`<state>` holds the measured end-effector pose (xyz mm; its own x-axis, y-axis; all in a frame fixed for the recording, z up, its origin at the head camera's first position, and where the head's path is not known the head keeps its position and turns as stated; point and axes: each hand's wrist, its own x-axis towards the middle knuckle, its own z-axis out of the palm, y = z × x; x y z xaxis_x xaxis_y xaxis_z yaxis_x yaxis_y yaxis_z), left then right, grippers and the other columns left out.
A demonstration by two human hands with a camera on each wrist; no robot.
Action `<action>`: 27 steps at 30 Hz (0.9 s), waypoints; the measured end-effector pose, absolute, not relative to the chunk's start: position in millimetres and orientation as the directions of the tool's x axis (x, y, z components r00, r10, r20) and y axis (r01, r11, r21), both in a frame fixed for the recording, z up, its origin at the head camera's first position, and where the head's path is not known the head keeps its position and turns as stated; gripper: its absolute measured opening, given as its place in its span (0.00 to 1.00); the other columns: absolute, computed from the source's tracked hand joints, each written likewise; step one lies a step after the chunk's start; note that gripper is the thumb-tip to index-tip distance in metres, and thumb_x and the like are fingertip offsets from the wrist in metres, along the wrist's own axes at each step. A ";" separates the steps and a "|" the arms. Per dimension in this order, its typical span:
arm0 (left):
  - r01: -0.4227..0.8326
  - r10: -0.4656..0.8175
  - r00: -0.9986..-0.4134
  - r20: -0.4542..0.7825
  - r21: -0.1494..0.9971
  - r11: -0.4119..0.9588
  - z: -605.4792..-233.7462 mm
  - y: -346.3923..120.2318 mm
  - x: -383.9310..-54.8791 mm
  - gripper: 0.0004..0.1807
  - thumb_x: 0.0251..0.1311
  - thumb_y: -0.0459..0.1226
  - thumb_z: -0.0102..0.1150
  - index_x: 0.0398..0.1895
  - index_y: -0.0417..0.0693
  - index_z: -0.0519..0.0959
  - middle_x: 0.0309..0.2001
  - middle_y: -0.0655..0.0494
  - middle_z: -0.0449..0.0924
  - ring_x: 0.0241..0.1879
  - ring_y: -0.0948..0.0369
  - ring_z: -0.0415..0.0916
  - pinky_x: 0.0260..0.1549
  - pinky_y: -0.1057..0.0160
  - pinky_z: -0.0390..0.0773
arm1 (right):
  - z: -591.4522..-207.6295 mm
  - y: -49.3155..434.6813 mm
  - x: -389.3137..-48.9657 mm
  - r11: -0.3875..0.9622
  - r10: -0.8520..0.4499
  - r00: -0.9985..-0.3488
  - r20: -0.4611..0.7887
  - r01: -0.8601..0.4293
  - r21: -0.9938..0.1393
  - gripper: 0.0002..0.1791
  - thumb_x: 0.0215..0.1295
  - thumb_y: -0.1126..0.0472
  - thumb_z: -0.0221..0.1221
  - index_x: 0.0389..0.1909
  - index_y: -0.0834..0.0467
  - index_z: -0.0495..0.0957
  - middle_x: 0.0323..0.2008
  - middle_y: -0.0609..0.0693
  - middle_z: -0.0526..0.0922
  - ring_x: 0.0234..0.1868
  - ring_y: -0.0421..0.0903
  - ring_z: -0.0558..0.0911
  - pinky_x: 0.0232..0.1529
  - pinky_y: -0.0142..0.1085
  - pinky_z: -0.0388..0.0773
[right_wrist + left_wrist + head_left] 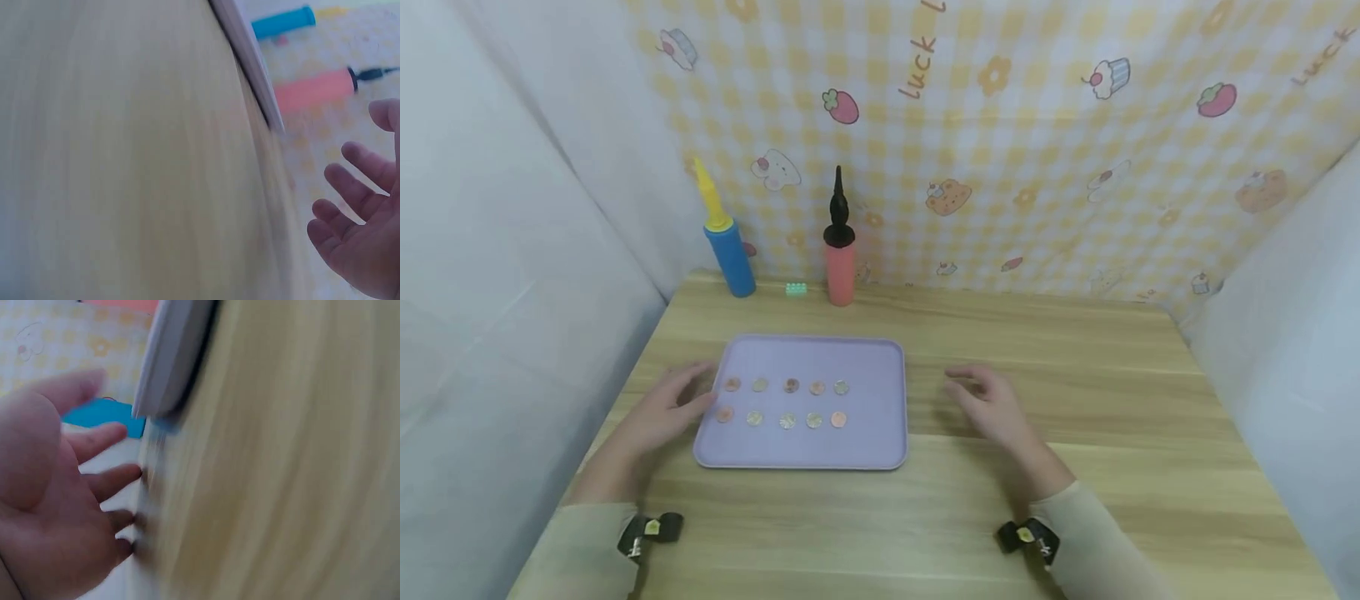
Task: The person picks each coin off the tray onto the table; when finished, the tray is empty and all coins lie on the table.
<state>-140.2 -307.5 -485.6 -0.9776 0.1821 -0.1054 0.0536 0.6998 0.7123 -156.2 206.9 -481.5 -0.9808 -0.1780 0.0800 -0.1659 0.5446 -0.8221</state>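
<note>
A lilac tray (868,433) lies on the wooden table, bearing two rows of small coins (787,421), some copper and some silver. My left hand (666,408) is at the tray's left edge, thumb and fingers apart; in the left wrist view its fingers (112,484) are loosely spread beside the tray's rim (165,362). Off the tray's right side, my right hand (992,408) hovers over the table with nothing in it. The right wrist view shows its fingers (350,187) relaxed and slightly bent, away from the tray's edge (250,62).
Behind the tray stand a blue pump with a yellow nozzle (730,258) and a pink pump with a black nozzle (841,271). Between them sits a small mint-green toy brick (796,289). A yellow checked cloth (1045,167) hangs at the table's back, with white curtains at both sides.
</note>
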 end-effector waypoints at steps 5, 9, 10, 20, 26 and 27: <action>0.049 0.158 -0.981 -0.109 0.654 0.755 -495.6 -309.1 -140.2 0.35 0.79 0.47 0.57 0.79 0.34 0.65 0.81 0.23 0.46 0.77 0.18 0.28 0.67 0.16 0.36 | -490.3 156.3 -158.5 0.442 -0.238 -0.960 0.150 -0.245 -0.863 0.12 0.73 0.60 0.67 0.52 0.60 0.88 0.49 0.53 0.90 0.46 0.49 0.88 0.50 0.44 0.85; 0.037 0.142 -0.983 -0.117 0.631 0.775 -501.2 -308.7 -140.3 0.34 0.78 0.45 0.55 0.79 0.34 0.65 0.83 0.27 0.44 0.78 0.20 0.26 0.66 0.16 0.32 | -499.1 123.0 -160.1 0.457 -0.300 -0.924 0.238 -0.358 -0.814 0.08 0.69 0.60 0.70 0.46 0.59 0.89 0.41 0.50 0.89 0.39 0.46 0.84 0.43 0.41 0.82; 0.029 0.137 -0.983 -0.124 0.632 0.774 -501.8 -308.0 -140.5 0.34 0.78 0.44 0.55 0.79 0.35 0.64 0.83 0.28 0.44 0.78 0.21 0.25 0.67 0.16 0.30 | -501.9 116.3 -161.5 0.479 -0.316 -0.910 0.270 -0.398 -0.782 0.08 0.68 0.60 0.71 0.44 0.58 0.89 0.40 0.49 0.89 0.40 0.46 0.84 0.45 0.42 0.82; -0.009 0.107 -0.983 -0.147 0.625 0.781 -501.8 -307.3 -139.4 0.34 0.80 0.45 0.51 0.81 0.38 0.62 0.84 0.31 0.41 0.80 0.25 0.21 0.67 0.18 0.26 | -513.5 70.7 -175.0 0.695 -0.391 -0.833 0.391 -0.545 -0.468 0.14 0.66 0.52 0.71 0.49 0.53 0.90 0.55 0.53 0.86 0.61 0.53 0.81 0.69 0.57 0.68; -0.022 0.100 -0.982 -0.159 0.626 0.779 -504.7 -303.5 -140.0 0.34 0.81 0.46 0.48 0.82 0.38 0.61 0.85 0.31 0.40 0.80 0.26 0.20 0.68 0.19 0.24 | -516.7 63.4 -178.4 0.807 -0.484 -0.847 0.220 -0.529 -0.262 0.23 0.75 0.41 0.61 0.67 0.39 0.84 0.71 0.52 0.77 0.73 0.53 0.71 0.76 0.56 0.58; -0.025 0.098 -0.982 -0.160 0.625 0.780 -504.9 -303.0 -139.9 0.34 0.81 0.46 0.48 0.82 0.38 0.61 0.85 0.31 0.40 0.80 0.27 0.20 0.68 0.20 0.24 | -517.2 63.3 -178.8 0.813 -0.498 -0.846 0.191 -0.532 -0.235 0.24 0.77 0.39 0.58 0.69 0.37 0.82 0.73 0.52 0.75 0.74 0.53 0.70 0.76 0.55 0.57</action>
<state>-139.9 -303.0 -504.9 -0.9822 0.0976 -0.1604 -0.0245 0.7803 0.6250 -178.8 63.3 -517.2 -0.8457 -0.4982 0.1914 -0.5323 0.8134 -0.2346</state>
